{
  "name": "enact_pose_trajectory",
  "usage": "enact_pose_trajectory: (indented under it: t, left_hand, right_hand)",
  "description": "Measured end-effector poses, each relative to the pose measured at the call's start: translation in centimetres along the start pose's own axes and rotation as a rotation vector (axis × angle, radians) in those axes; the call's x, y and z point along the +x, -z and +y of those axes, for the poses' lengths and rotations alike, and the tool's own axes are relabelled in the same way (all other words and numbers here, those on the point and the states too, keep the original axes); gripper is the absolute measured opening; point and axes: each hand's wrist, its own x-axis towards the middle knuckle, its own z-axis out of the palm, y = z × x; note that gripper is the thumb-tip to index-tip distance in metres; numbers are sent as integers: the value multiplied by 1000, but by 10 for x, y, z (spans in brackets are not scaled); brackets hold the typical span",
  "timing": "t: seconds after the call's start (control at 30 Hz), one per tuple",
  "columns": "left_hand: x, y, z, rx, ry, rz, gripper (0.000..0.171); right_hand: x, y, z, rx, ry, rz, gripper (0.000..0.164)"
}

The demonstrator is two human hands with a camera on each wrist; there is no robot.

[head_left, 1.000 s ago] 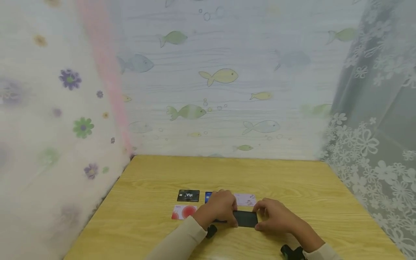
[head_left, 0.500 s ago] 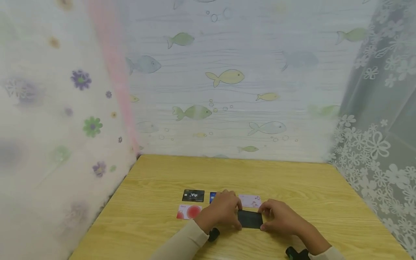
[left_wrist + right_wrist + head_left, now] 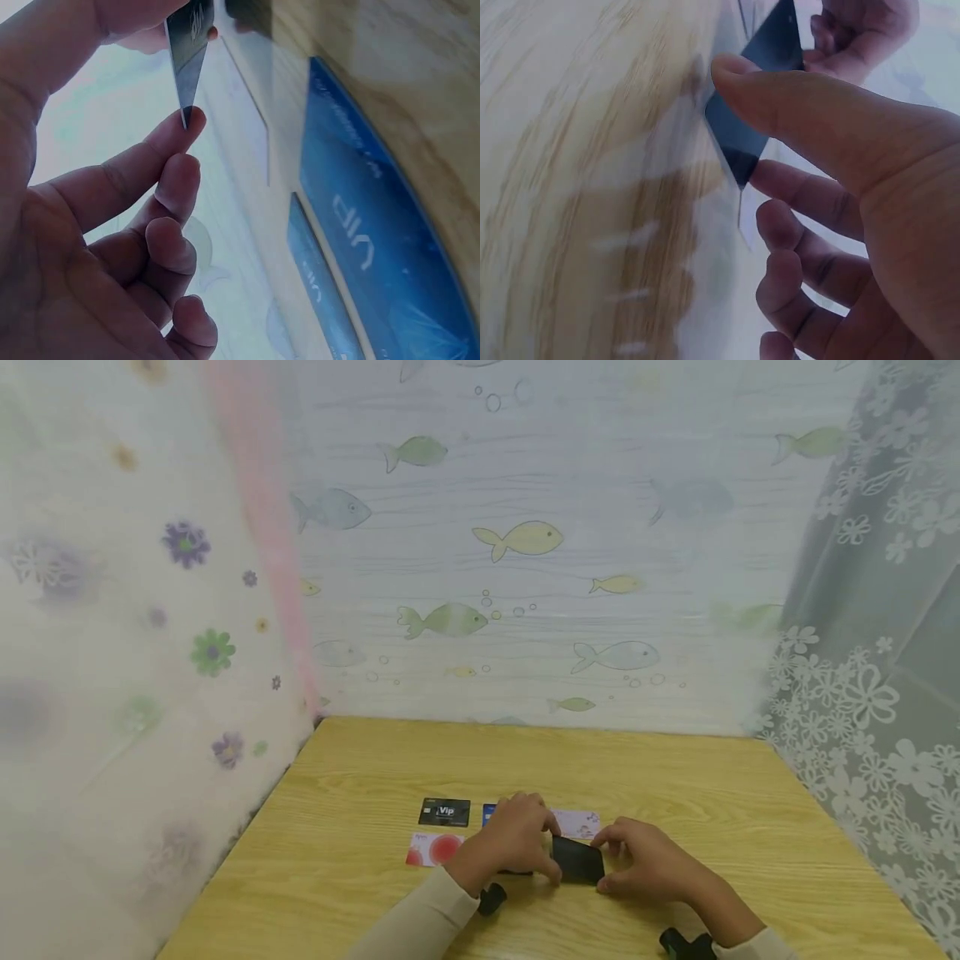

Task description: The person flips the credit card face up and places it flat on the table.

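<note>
A black card (image 3: pixel 577 860) is held between the two hands over the table, tilted with its left end higher. My left hand (image 3: pixel 517 839) pinches its left end between thumb and forefinger; the left wrist view shows light lettering on the card (image 3: pixel 191 49). My right hand (image 3: pixel 645 864) holds its right end, thumb and forefinger on the edges, also seen in the right wrist view. Beyond the hands lies a pale pink card (image 3: pixel 577 822). A blue card (image 3: pixel 489 814) is partly covered by the left hand, as is a dark card (image 3: pixel 517 872) beneath it.
To the left lie a black card lettered "Vip" (image 3: pixel 445 812) and a white card with red circles (image 3: pixel 435 849). Black wrist-worn devices sit under the left wrist (image 3: pixel 492 900) and right wrist (image 3: pixel 686 945). Patterned curtains (image 3: pixel 480 568) edge the wooden table (image 3: pixel 360 777).
The black card was flat on the table; its left end has now risen in the left hand's fingers. Earlier the whole view shifted slightly. The other cards have stayed put.
</note>
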Motion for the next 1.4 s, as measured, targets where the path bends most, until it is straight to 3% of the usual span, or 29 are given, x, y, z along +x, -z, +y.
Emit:
enact_pose_trajectory:
  t: [0.4, 0.87, 1.07, 1.2, 1.4]
  left_hand:
    - [2, 5, 6, -87, 1, 57, 42]
    - [4, 9, 8, -214, 20, 78, 42]
    - [2, 12, 3, -297, 11, 68, 60]
    - [1, 12, 0, -296, -3, 43, 74]
    - [0, 7, -4, -302, -21, 16, 75]
  right_hand:
    - [7, 0, -14, -16, 58, 73, 52]
    - [12, -2, -20, 67, 73, 94, 56]
    - [12, 0, -20, 104, 94, 105, 53]
    - [10, 5, -21, 132, 90, 110, 54]
    - [10, 7, -19, 170, 74, 116, 51]
